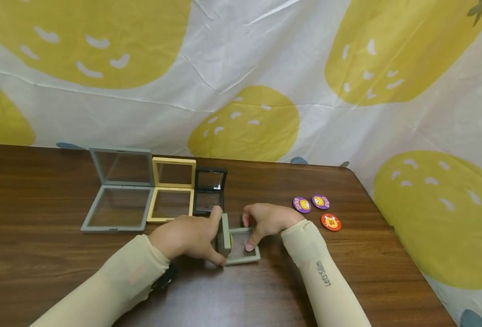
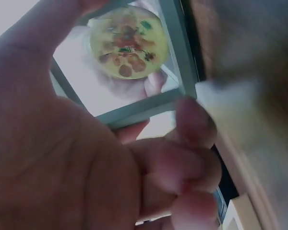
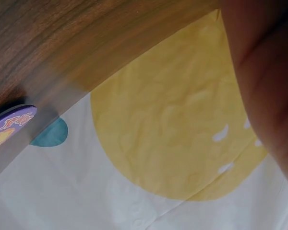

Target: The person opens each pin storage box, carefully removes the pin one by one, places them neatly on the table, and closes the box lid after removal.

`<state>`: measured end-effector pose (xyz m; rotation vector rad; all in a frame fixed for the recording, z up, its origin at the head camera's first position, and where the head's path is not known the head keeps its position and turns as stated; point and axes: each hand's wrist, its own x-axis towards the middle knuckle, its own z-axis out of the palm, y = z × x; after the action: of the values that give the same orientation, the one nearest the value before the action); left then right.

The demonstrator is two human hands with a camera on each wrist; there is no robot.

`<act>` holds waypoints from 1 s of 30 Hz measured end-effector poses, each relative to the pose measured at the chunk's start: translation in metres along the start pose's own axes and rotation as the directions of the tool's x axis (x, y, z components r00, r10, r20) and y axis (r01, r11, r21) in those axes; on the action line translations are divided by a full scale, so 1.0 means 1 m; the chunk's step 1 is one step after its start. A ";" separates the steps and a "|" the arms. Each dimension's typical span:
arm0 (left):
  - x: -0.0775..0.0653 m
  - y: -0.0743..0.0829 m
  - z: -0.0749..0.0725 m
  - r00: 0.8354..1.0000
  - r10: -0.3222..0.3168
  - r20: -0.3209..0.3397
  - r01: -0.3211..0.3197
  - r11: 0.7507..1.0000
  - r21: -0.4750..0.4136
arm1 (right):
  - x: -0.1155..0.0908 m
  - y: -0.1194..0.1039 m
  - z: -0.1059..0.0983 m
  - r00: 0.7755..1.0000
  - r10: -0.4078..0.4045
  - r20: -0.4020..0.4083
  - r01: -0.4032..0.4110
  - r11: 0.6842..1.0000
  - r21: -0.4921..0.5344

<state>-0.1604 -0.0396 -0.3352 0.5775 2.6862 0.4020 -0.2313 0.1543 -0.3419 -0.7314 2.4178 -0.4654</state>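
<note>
A small grey-green hinged display frame (image 1: 242, 260) stands partly open before me, one half flat on the table and the other raised nearly upright. My left hand (image 1: 189, 236) grips the raised half, thumb and fingers at its edges. In the left wrist view a round yellow badge (image 2: 129, 43) with a printed picture shows through that half's clear film. My right hand (image 1: 271, 220) holds the lower half, its thumb on the film and a bent finger at the far edge. Only a blurred part of the right hand appears in the right wrist view.
Left of the hands stand three opened frames: a large grey one (image 1: 120, 186), a yellow one (image 1: 171, 186) and a small black one (image 1: 196, 195). Two purple badges (image 1: 302, 205) and a red badge (image 1: 331, 222) lie right. A patterned cloth (image 1: 241, 68) hangs behind the wooden table (image 1: 40, 272).
</note>
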 end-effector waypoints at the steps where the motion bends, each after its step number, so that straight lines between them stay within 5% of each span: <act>1: 0.000 0.001 0.001 1.000 0.015 -0.018 -0.014 1.000 0.016 | 0.000 0.000 0.000 1.000 0.005 -0.001 -0.005 1.000 -0.013; 6: -0.002 0.008 0.006 0.982 0.138 -0.128 -0.124 0.986 0.109 | 0.002 -0.002 0.002 0.999 0.027 -0.017 -0.028 0.997 -0.074; 13: 0.003 0.011 0.009 0.929 0.247 -0.274 -0.193 0.959 0.209 | 0.003 -0.001 0.003 0.999 0.028 -0.025 -0.030 0.996 -0.081; 16: 0.005 0.009 0.007 0.937 0.220 -0.271 -0.172 0.966 0.192 | 0.004 -0.002 0.004 0.999 0.029 -0.026 -0.031 0.996 -0.081; 22: 0.010 0.000 0.001 0.975 0.148 -0.164 -0.133 0.986 0.097 | 0.004 -0.002 0.005 0.999 0.052 -0.009 -0.052 0.998 -0.040; 30: 0.013 -0.012 -0.003 0.981 0.156 -0.120 -0.150 0.987 0.055 | 0.006 0.000 0.005 0.998 0.065 0.011 -0.065 0.998 -0.014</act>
<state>-0.1765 -0.0448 -0.3399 0.8010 2.7846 0.4310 -0.2321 0.1499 -0.3478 -0.6571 2.4287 -0.4175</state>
